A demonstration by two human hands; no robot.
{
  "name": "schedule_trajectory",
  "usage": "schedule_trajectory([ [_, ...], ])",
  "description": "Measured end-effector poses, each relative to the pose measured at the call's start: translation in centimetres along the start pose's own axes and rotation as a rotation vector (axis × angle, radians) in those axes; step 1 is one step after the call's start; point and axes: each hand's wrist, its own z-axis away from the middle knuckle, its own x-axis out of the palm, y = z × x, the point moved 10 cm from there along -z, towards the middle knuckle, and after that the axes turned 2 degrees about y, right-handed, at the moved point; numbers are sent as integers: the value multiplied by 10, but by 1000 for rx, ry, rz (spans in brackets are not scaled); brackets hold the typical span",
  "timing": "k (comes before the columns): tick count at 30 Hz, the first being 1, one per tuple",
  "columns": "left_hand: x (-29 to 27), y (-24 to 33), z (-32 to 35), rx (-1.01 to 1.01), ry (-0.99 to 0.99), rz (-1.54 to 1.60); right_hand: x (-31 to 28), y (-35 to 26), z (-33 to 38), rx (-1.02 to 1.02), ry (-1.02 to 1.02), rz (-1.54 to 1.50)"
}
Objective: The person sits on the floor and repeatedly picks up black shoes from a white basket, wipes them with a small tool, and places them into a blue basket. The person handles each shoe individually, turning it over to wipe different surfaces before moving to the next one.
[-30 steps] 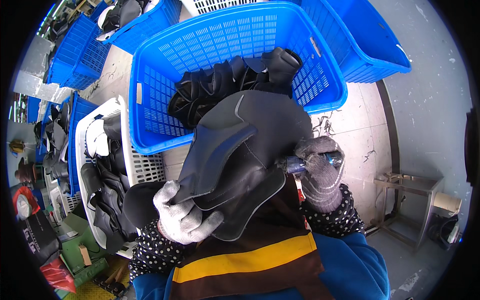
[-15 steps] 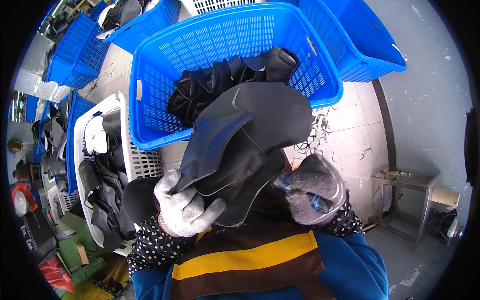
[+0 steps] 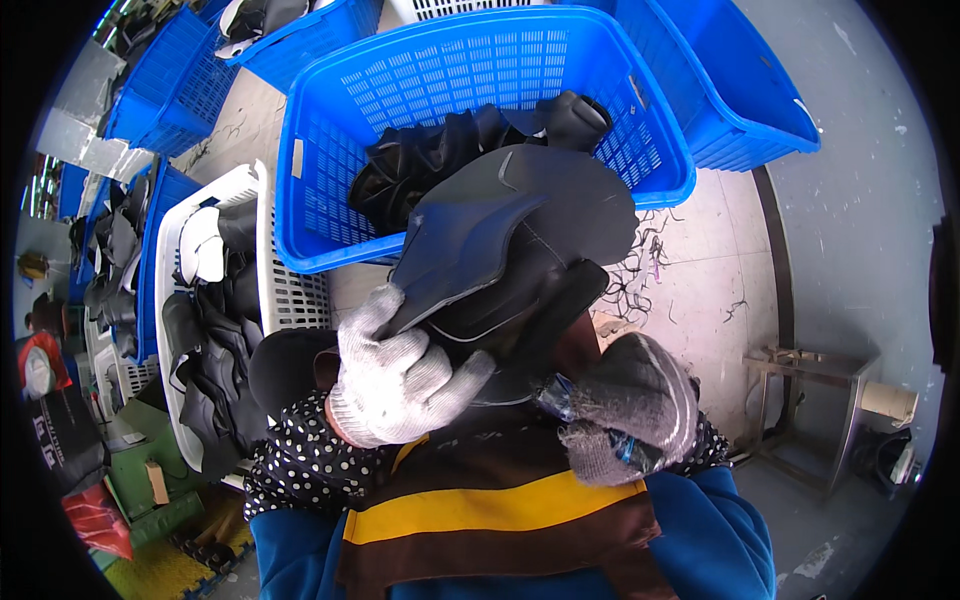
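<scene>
A black leather-like boot upper (image 3: 575, 205) with pale stitched seams spreads out in front of me, its upper part overlapping the near rim of the big blue basket. My left hand (image 3: 400, 375), in a white knit glove, is closed on its near left edge, thumb on top. Beside the piece's lower right, my right hand (image 3: 640, 410) is wrapped in a grey knit glove with its fingers curled. A small bluish thing (image 3: 555, 397) sticks out at those fingertips, and I cannot make out what it is. More black pieces (image 3: 440, 150) lie inside the basket.
The blue basket (image 3: 350, 255) stands right ahead. At left, a white basket (image 3: 262, 235) holds black and white pieces. Another blue basket (image 3: 745, 150) is at the far right, near a metal-framed stand (image 3: 850, 420). Dark thread scraps (image 3: 640, 270) litter the floor.
My left hand has shifted right with the boot upper still in it. My right hand has dropped a little and its fingers have moved lower. The view has turned slightly.
</scene>
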Motion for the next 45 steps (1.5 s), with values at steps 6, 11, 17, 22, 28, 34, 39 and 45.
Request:
schedule_trajectory([
  [6,-1,8,-6,41,-2,23,8,-6,8,-19,-38,75],
  [11,1,9,-11,25,11,27,4,-23,18,-10,-27,93],
  [17,-5,-18,-6,-135,78,-12,-3,-18,19,-33,78,2],
  [22,-1,-121,11,-666,297,126,-7,17,22,-8,158,-111],
  [28,104,-205,-19,-982,350,518,16,75,43,188,259,-338],
  [34,239,-192,-74,-766,-14,243,55,117,82,400,58,-402],
  [39,237,-186,-58,-736,-302,579,19,113,79,314,426,-96],
  [45,61,-311,172,-995,-163,265,25,118,45,327,419,-50],
])
